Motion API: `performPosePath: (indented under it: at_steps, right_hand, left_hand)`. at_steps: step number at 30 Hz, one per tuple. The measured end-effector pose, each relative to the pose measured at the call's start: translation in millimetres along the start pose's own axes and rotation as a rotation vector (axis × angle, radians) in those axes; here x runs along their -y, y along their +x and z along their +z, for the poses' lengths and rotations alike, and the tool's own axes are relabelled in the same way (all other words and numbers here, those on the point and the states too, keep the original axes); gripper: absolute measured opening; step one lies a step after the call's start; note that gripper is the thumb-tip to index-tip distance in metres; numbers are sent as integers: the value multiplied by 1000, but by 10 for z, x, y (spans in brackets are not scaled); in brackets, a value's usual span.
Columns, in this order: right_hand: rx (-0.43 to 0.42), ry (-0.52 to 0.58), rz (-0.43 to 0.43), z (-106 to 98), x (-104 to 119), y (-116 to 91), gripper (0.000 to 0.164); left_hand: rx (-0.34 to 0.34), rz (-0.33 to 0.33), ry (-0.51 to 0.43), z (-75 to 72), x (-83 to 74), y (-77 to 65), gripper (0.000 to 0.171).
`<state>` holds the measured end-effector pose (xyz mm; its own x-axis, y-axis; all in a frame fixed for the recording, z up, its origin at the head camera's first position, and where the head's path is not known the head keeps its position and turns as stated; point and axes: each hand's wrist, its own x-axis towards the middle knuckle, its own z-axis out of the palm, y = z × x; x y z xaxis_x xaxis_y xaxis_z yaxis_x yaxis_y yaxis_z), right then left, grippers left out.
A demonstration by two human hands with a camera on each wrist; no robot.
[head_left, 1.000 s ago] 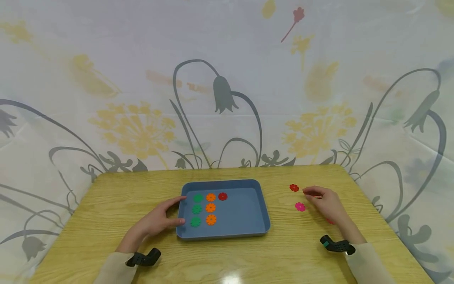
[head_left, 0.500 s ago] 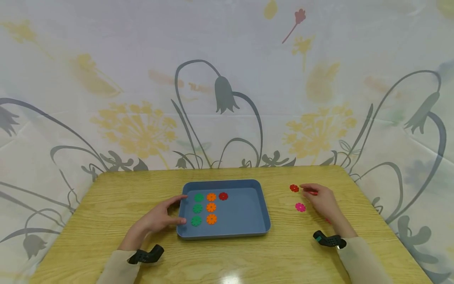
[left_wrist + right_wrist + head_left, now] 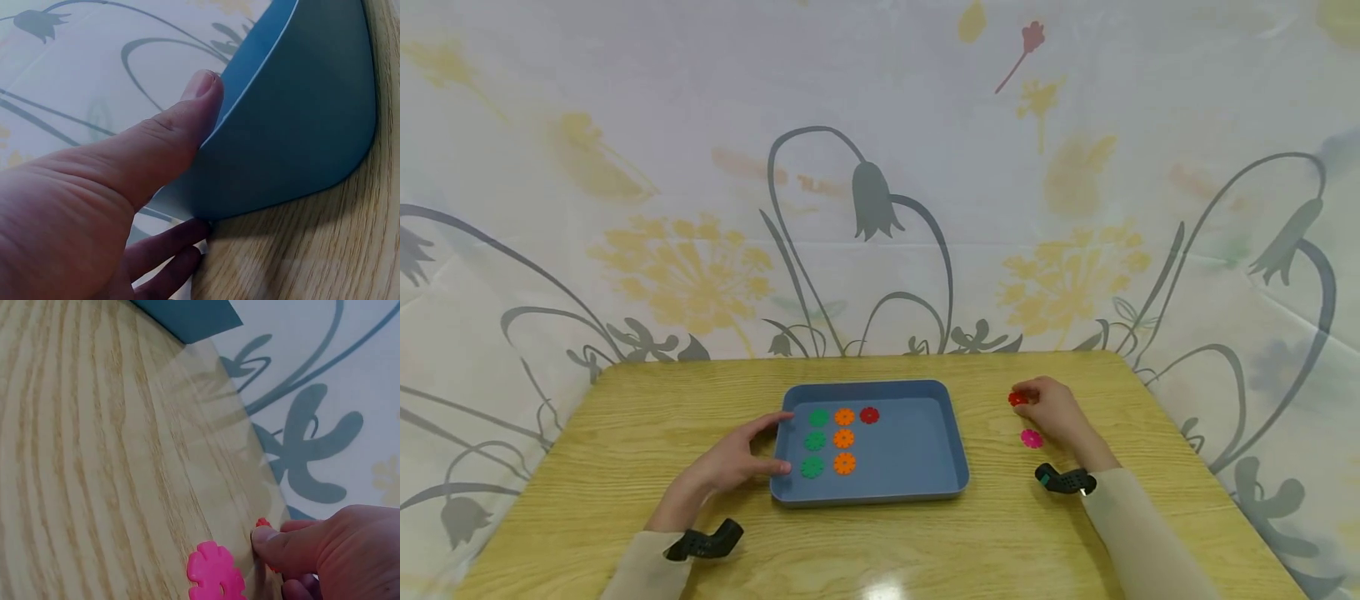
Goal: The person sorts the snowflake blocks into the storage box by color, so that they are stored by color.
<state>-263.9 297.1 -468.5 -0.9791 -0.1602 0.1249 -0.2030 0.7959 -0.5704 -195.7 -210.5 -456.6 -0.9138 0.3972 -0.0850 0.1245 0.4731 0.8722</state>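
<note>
A blue tray (image 3: pixel 917 450) lies on the table with green flower-shaped discs (image 3: pixel 815 441), orange flower-shaped discs (image 3: pixel 844 438) and one dark red flower disc (image 3: pixel 869 415) inside. My left hand (image 3: pixel 730 458) holds the tray's left side. Its thumb (image 3: pixel 203 94) goes over the rim, while other fingers (image 3: pixel 165 247) are low against the outer wall. Right of the tray, my right hand (image 3: pixel 1060 417) pinches a red flower disc (image 3: pixel 262 522) between thumb and fingers; the hand partly hides it. A pink flower disc (image 3: pixel 1032 438) lies close by, nearer to me.
The wooden table (image 3: pixel 880 542) reaches back to a cloth (image 3: pixel 880 167) printed with flowers. A black wrist camera (image 3: pixel 703 542) sits at my left wrist, another black wrist camera (image 3: pixel 1063 479) at my right.
My right hand has moved left to the far red disc and now has its fingertips on it. The left hand stays at the tray, and the discs in the tray look the same.
</note>
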Motion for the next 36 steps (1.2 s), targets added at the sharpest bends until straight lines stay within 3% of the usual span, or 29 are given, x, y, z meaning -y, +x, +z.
performPosePath:
  at_steps: [11, 20, 36]
  right_hand:
    - [101, -37, 17, -2, 45, 90, 28]
    - [8, -101, -32, 36, 92, 64, 24]
    - [-75, -99, -29, 18, 133, 24, 27]
  left_hand:
    - [-15, -4, 11, 3, -24, -22, 76]
    - [-11, 2, 9, 8, -25, -19, 76]
    - [14, 11, -4, -2, -3, -24, 75]
